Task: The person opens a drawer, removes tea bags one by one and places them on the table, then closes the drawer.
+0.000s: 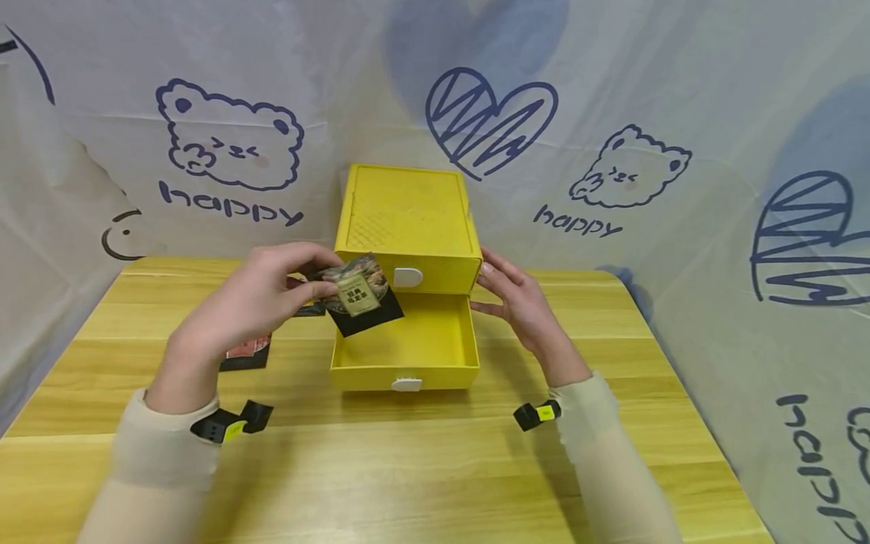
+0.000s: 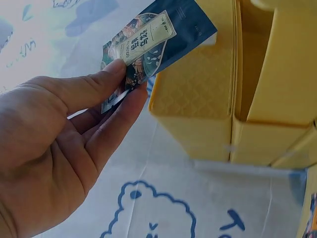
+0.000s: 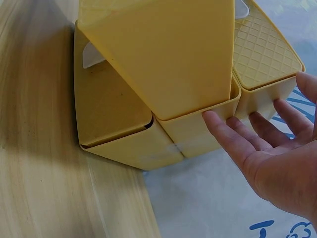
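Note:
My left hand (image 1: 251, 302) pinches a dark tea sachet (image 1: 359, 295) with a pale label between thumb and fingers. In the head view the sachet overlaps the pulled-out drawer (image 1: 408, 378) of a yellow drawer cabinet (image 1: 411, 208). The left wrist view shows the sachet (image 2: 148, 42) tilted, its dark end towards the cabinet (image 2: 193, 94). Against the cabinet's right side rests my right hand (image 1: 519, 306), fingers spread and nearly straight. In the right wrist view its fingertips (image 3: 210, 116) lie along the side wall, beside the extended middle drawer (image 3: 173, 54).
On the wooden table (image 1: 408, 468), a sachet with a red label (image 1: 248, 351) lies left of the cabinet. Another dark sachet (image 1: 309, 308) shows partly behind my left hand. A white cloth (image 1: 381, 91) with printed bears and hearts hangs behind the table.

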The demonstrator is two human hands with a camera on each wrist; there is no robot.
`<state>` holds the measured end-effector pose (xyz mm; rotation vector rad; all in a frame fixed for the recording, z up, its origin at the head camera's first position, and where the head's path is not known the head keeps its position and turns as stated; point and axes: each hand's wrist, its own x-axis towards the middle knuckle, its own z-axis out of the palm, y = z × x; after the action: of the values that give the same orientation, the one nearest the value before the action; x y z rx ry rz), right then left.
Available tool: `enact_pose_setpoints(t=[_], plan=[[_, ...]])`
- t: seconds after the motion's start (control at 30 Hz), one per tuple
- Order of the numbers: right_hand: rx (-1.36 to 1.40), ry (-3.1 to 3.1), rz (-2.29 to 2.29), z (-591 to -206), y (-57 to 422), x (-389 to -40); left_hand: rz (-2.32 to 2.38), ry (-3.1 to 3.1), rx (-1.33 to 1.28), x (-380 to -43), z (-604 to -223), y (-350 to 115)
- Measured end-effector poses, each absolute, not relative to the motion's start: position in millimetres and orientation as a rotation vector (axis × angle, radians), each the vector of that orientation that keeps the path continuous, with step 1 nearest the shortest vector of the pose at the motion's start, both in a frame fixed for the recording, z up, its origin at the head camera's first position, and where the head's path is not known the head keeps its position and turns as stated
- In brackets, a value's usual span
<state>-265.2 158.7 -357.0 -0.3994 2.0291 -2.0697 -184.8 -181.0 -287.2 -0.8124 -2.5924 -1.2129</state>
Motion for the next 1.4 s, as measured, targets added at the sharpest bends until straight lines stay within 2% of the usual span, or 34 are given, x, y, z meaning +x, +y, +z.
enact_pose_setpoints(t=[0.6,1.4], plan=[[-0.385,2.053,-2.074,-357,163,-265,-0.996,-2.737,-0.588,-178,-293,-224],[-0.433,2.020,-2.072,-360,161,-266,-1.001,-2.955,-0.501,-197,-339,-251]])
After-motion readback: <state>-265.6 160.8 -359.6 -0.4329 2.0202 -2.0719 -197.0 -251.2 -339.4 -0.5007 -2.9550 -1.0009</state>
